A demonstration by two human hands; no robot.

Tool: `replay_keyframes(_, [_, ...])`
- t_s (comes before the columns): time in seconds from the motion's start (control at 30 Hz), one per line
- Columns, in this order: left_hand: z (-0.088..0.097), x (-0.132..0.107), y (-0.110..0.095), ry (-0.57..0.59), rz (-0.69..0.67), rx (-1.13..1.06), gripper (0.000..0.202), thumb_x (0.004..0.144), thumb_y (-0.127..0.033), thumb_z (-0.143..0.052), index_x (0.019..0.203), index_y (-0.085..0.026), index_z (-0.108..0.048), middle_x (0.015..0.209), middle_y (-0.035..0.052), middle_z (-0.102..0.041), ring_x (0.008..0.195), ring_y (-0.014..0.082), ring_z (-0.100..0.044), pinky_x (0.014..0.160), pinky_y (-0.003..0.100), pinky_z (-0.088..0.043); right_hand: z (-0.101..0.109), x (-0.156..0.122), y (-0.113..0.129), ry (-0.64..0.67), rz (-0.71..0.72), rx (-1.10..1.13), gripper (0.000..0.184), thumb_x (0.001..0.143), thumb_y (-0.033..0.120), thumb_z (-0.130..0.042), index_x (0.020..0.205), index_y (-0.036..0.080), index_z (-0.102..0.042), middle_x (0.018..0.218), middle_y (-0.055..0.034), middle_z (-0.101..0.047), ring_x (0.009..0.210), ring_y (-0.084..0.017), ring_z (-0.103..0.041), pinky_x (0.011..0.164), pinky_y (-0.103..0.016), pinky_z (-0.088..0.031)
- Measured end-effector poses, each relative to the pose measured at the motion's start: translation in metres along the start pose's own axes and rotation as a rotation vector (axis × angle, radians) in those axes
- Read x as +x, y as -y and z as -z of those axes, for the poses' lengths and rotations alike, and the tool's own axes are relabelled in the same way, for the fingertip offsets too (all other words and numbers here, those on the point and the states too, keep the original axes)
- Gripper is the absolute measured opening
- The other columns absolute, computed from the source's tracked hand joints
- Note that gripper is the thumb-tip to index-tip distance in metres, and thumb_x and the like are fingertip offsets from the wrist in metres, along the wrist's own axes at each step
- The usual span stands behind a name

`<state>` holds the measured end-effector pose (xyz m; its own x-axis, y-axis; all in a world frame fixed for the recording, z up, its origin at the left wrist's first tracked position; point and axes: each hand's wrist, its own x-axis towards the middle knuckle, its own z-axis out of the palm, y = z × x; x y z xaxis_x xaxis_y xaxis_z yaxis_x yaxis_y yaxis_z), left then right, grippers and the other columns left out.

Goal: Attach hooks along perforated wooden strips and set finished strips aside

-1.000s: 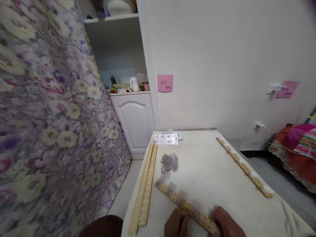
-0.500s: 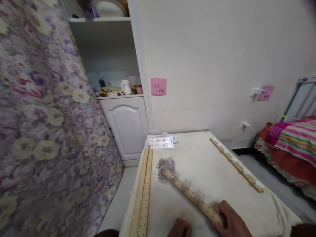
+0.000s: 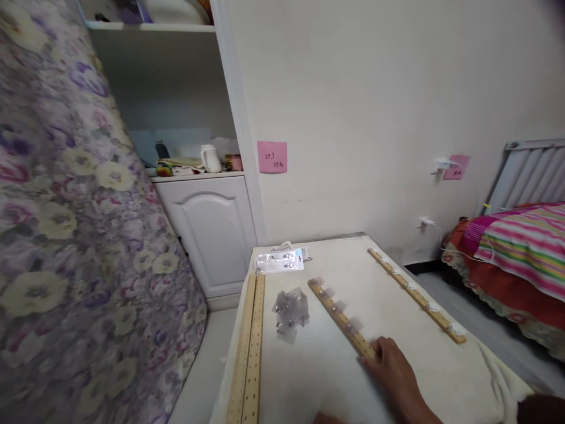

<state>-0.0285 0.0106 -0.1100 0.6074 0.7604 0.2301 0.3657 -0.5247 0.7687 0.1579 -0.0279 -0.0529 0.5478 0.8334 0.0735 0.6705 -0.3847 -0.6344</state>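
My right hand (image 3: pixel 395 371) lies on the white table (image 3: pixel 366 388), its fingers closed over the near end of a perforated wooden strip (image 3: pixel 338 317) fitted with small metal clips. The strip runs diagonally away from me towards the table's far left. Only a sliver of my left hand (image 3: pixel 329 418) shows at the bottom edge, and its fingers are hidden. A small clear bag of metal parts (image 3: pixel 290 309) lies just left of the strip.
Two plain perforated strips (image 3: pixel 247 353) lie along the table's left edge. Another clipped strip (image 3: pixel 415 294) lies at the right. A blister pack (image 3: pixel 279 260) sits at the far edge. Floral fabric (image 3: pixel 66 235) hangs left; a white cabinet (image 3: pixel 207 229) and bedding (image 3: pixel 516 253) flank the table.
My right hand has pushed the clipped strip away and to the right, past the bag of parts. My left hand has dropped almost out of view. The view has swung right.
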Motion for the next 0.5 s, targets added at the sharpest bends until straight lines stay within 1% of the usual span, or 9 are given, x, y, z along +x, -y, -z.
replay_keyframes(0.03, [-0.003, 0.003, -0.004, -0.007, -0.002, -0.001, 0.023, 0.09, -0.038, -0.055, 0.097, -0.018, -0.063, 0.093, 0.0017, -0.066, 0.075, 0.0131, -0.063, 0.066, 0.028, -0.053, -0.002, 0.0, 0.002, -0.01, -0.009, -0.003, 0.018, 0.075, 0.038, -0.058, 0.07, 0.023, -0.048, 0.078, -0.0031, -0.06, 0.075, -0.021, -0.058, 0.065, -0.031, -0.039])
replay_keyframes(0.1, [-0.008, 0.007, -0.014, -0.02, -0.009, -0.004, 0.024, 0.091, -0.035, -0.055, 0.109, -0.021, -0.059, 0.112, 0.0049, -0.062, 0.092, 0.017, -0.063, 0.078, 0.034, -0.054, -0.007, 0.0, 0.007, -0.027, -0.03, -0.012, 0.018, 0.075, 0.037, -0.059, 0.071, 0.024, -0.049, 0.08, -0.0034, -0.06, 0.076, -0.021, -0.059, 0.064, -0.03, -0.038])
replay_keyframes(0.17, [-0.011, 0.011, -0.022, -0.035, -0.018, -0.006, 0.025, 0.091, -0.033, -0.055, 0.113, -0.023, -0.058, 0.119, 0.0055, -0.06, 0.1, 0.0186, -0.061, 0.083, 0.036, -0.053, -0.012, 0.001, 0.012, -0.031, -0.05, -0.023, 0.017, 0.075, 0.038, -0.059, 0.072, 0.024, -0.05, 0.081, -0.0034, -0.061, 0.077, -0.021, -0.059, 0.063, -0.029, -0.037])
replay_keyframes(0.23, [-0.01, 0.014, -0.028, -0.048, -0.028, -0.01, 0.025, 0.09, -0.033, -0.056, 0.114, -0.024, -0.058, 0.121, 0.0056, -0.059, 0.102, 0.0193, -0.06, 0.084, 0.037, -0.053, -0.016, 0.001, 0.017, -0.025, -0.062, -0.041, 0.018, 0.075, 0.039, -0.06, 0.072, 0.024, -0.05, 0.082, -0.0032, -0.061, 0.079, -0.021, -0.059, 0.062, -0.029, -0.037])
replay_keyframes(0.33, [-0.004, 0.015, -0.028, -0.057, -0.038, -0.017, 0.023, 0.09, -0.033, -0.057, 0.112, -0.026, -0.059, 0.119, 0.0048, -0.059, 0.102, 0.019, -0.06, 0.083, 0.035, -0.053, -0.022, -0.002, 0.025, -0.022, -0.06, -0.082, 0.018, 0.076, 0.04, -0.059, 0.074, 0.024, -0.05, 0.083, -0.0039, -0.061, 0.081, -0.022, -0.06, 0.061, -0.029, -0.036])
replay_keyframes(0.37, [-0.001, 0.012, -0.027, -0.058, -0.039, -0.02, 0.023, 0.09, -0.034, -0.056, 0.111, -0.025, -0.059, 0.117, 0.0049, -0.06, 0.099, 0.0183, -0.061, 0.081, 0.035, -0.053, -0.022, -0.004, 0.027, -0.023, -0.056, -0.096, 0.018, 0.077, 0.04, -0.059, 0.075, 0.024, -0.05, 0.084, -0.0042, -0.061, 0.082, -0.023, -0.06, 0.061, -0.029, -0.036])
replay_keyframes(0.43, [0.005, 0.002, -0.023, -0.058, -0.037, -0.028, 0.021, 0.09, -0.036, -0.055, 0.102, -0.021, -0.062, 0.104, 0.0034, -0.065, 0.086, 0.0157, -0.063, 0.073, 0.031, -0.054, -0.023, -0.007, 0.031, -0.024, -0.044, -0.117, 0.019, 0.078, 0.041, -0.058, 0.077, 0.023, -0.05, 0.086, -0.0046, -0.06, 0.083, -0.023, -0.059, 0.062, -0.03, -0.036])
replay_keyframes(0.5, [0.01, -0.015, -0.02, -0.061, -0.032, -0.035, 0.023, 0.09, -0.04, -0.054, 0.084, -0.02, -0.066, 0.083, 0.0003, -0.067, 0.069, 0.013, -0.06, 0.062, 0.025, -0.051, -0.022, -0.011, 0.034, -0.023, -0.036, -0.128, 0.021, 0.077, 0.042, -0.058, 0.078, 0.023, -0.051, 0.087, -0.0047, -0.06, 0.084, -0.023, -0.059, 0.063, -0.03, -0.036])
